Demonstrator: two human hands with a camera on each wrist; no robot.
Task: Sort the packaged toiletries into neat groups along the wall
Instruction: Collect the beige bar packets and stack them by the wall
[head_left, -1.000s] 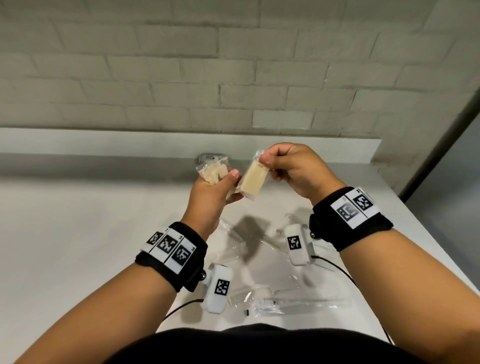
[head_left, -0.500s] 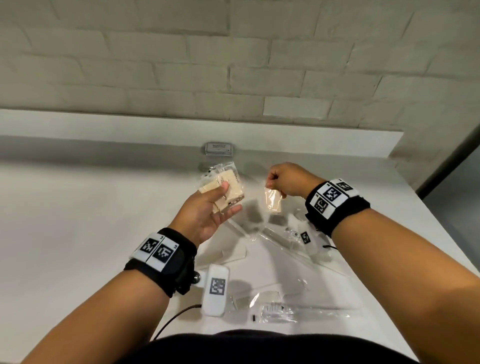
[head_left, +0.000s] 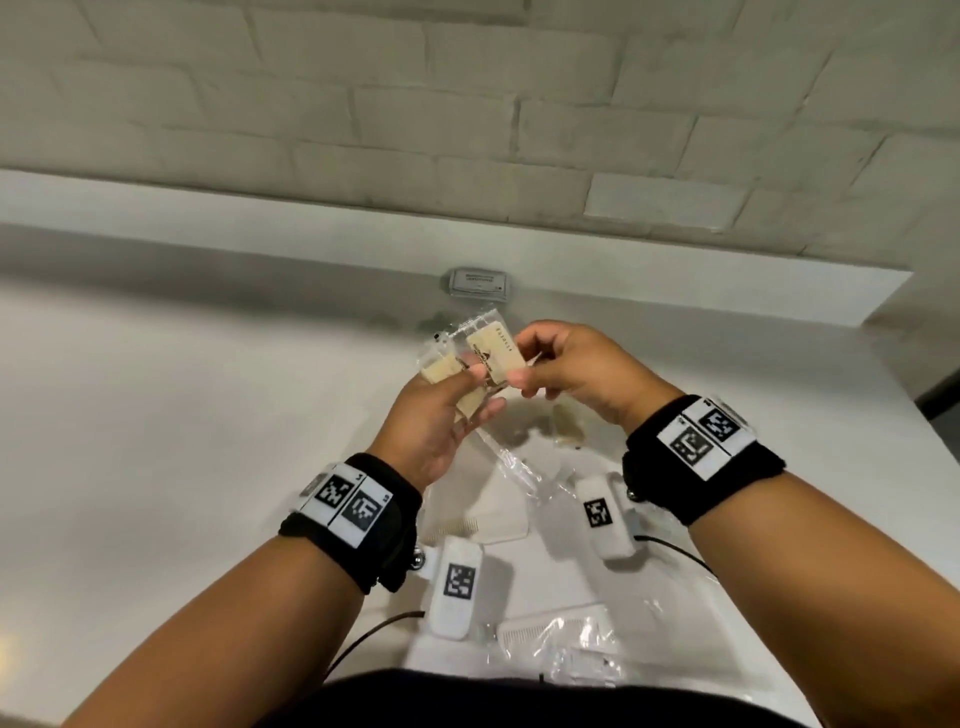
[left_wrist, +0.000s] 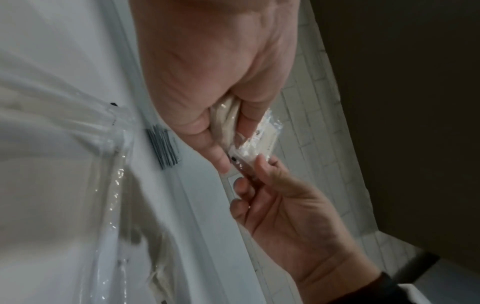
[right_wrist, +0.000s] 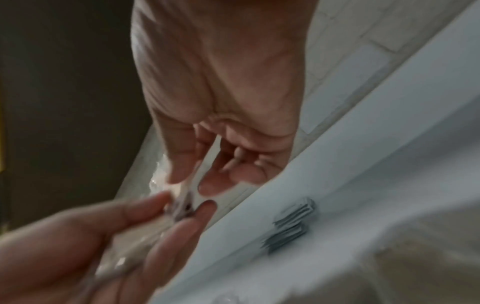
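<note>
White counter (head_left: 156, 415), matte, bounded at the far side by a low white ledge (head_left: 260, 218); painted brick wall (head_left: 363, 104) above it. A dark strip is seen at the right edge, past the counter's end.

A small stack of grey sachets (head_left: 478, 283) is set against the ledge; printed lines on the top label are too small to be read.

A bunch of tan packets in clear wrap (head_left: 457, 371) is gripped in the left hand (head_left: 431, 426), thumb over the front, above the counter and short of the ledge. One tan packet (head_left: 493, 351) at the top of the bunch is pinched at its edge by the right hand (head_left: 576, 374); a dark logo and a line of print are noted on it, not legible.

Another tan packet (head_left: 566, 431) lies on the counter below the right hand. Clear-wrapped items (head_left: 514, 467) and wrapped combs (head_left: 550, 631) are scattered on the near counter.

Black wristbands with square code markers (head_left: 348, 504) are worn on both wrists.
</note>
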